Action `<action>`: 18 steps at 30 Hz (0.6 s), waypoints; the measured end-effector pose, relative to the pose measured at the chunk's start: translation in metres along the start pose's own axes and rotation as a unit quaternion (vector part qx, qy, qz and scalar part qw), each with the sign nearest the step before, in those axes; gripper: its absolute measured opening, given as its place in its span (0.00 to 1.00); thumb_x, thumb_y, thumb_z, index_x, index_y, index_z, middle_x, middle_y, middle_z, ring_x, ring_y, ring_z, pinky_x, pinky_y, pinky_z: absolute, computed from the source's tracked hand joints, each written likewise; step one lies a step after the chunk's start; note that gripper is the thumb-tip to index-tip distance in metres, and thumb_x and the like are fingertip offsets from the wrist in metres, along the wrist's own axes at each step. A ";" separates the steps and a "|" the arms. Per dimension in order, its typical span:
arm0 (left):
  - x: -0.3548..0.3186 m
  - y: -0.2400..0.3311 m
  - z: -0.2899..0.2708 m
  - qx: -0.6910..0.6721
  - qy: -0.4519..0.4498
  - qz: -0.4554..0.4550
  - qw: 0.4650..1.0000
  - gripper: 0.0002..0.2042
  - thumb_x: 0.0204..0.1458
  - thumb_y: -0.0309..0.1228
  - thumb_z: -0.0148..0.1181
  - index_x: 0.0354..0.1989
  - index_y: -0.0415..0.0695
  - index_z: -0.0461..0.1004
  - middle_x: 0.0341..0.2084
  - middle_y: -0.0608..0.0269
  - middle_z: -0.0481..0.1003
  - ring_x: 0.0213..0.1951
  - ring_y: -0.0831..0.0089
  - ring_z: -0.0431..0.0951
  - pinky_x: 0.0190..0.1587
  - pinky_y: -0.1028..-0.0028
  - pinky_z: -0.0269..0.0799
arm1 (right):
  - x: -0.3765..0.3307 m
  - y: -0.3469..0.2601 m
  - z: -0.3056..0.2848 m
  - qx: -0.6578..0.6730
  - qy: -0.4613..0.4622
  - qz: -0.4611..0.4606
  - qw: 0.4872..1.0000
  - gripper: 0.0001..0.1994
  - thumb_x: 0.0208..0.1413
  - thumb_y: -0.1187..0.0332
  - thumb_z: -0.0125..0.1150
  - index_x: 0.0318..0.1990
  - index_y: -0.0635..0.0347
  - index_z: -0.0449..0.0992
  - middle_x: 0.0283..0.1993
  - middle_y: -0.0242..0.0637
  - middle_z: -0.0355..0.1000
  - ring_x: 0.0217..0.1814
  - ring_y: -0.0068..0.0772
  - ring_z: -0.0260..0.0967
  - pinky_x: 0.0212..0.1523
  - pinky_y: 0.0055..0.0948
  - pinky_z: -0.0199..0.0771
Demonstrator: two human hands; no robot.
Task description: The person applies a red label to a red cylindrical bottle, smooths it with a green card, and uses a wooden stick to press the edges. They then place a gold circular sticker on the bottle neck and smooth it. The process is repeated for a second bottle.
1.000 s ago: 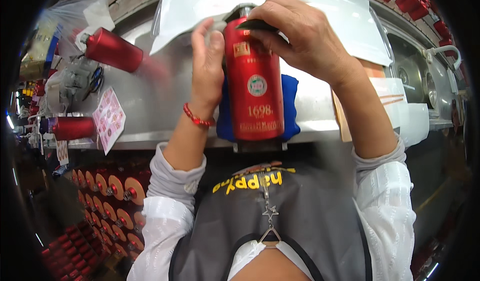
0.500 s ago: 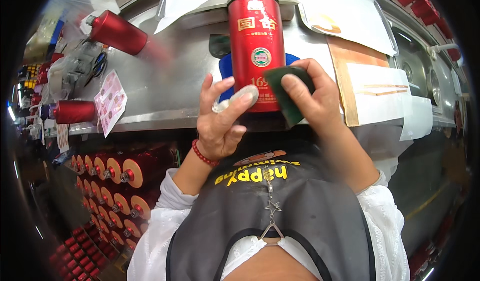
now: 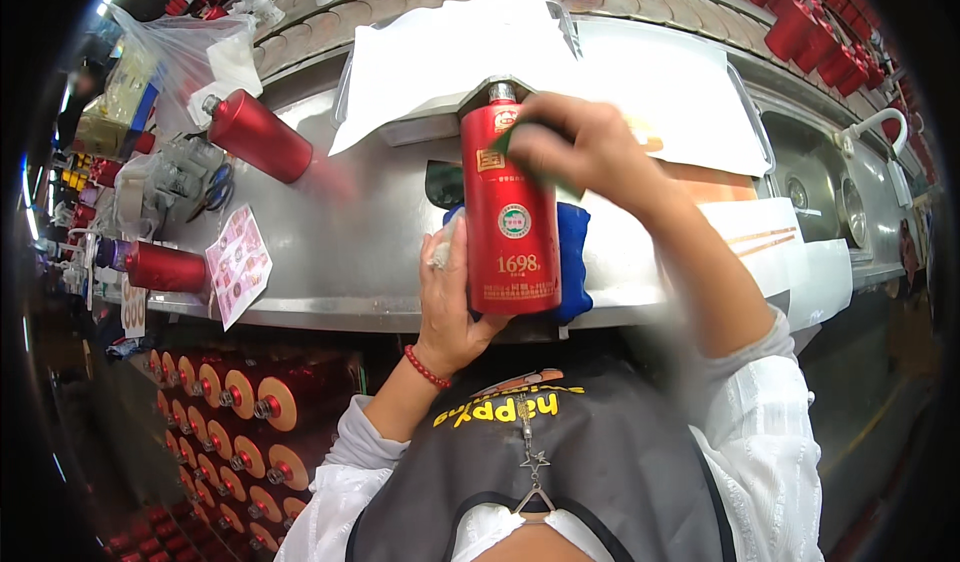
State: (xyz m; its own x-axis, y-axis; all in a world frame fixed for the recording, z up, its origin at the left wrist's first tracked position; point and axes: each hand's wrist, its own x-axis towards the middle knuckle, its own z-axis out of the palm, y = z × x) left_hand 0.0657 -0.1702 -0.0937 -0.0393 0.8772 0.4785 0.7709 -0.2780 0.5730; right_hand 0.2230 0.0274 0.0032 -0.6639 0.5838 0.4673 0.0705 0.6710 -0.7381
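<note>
Head view: at frame centre, the left hand [image 3: 452,302] clamps a tall red bottle [image 3: 510,202] upright, steadying it while the right hand [image 3: 580,147] fingers press a green pad [image 3: 515,142] against its shoulder.

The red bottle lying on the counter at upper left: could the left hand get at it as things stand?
Probably not right away. The left hand is wrapped around the upright red bottle. The lying bottle has bare steel counter between it and the hand, so the path looks open once that hand lets go.
</note>
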 end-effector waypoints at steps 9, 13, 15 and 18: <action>-0.002 0.000 0.003 0.002 0.047 0.007 0.999 0.48 0.48 0.54 0.68 0.70 0.33 0.56 0.59 0.44 0.69 0.61 0.41 0.65 0.68 0.43 0.48 | 0.007 -0.015 -0.009 0.035 -0.143 0.049 0.988 0.09 0.52 0.66 0.70 0.38 0.55 0.78 0.31 0.33 0.70 0.40 0.35 0.72 0.40 0.35 0.67; 0.003 -0.006 -0.008 -0.057 0.008 0.002 0.998 0.45 0.51 0.57 0.63 0.68 0.35 0.60 0.57 0.45 0.71 0.60 0.45 0.66 0.67 0.48 0.51 | -0.008 -0.015 0.003 -0.295 0.038 -0.237 0.925 0.11 0.46 0.71 0.70 0.38 0.51 0.78 0.31 0.31 0.67 0.33 0.35 0.67 0.40 0.36 0.63; 0.005 -0.025 -0.032 -0.165 -0.053 -0.011 0.985 0.41 0.54 0.57 0.60 0.67 0.35 0.62 0.56 0.45 0.71 0.60 0.48 0.67 0.67 0.52 0.53 | -0.041 -0.059 -0.001 -0.139 -0.145 -0.177 0.963 0.10 0.45 0.69 0.68 0.36 0.48 0.75 0.34 0.31 0.69 0.39 0.30 0.70 0.46 0.38 0.61; 0.045 -0.059 -0.046 -0.054 -0.121 -0.076 0.988 0.24 0.57 0.37 0.56 0.62 0.43 0.69 0.53 0.46 0.73 0.60 0.51 0.68 0.65 0.59 0.58 | -0.035 -0.043 -0.005 0.025 -0.184 -0.072 0.980 0.09 0.49 0.68 0.68 0.37 0.55 0.77 0.31 0.35 0.72 0.35 0.36 0.73 0.39 0.35 0.69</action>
State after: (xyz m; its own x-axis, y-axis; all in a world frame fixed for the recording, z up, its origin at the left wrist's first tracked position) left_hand -0.0112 -0.1319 -0.0753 0.0131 0.9764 0.2157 0.6952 -0.1639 0.6999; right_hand 0.2468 -0.0190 0.0210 -0.8880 0.2740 0.3692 -0.0752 0.7056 -0.7046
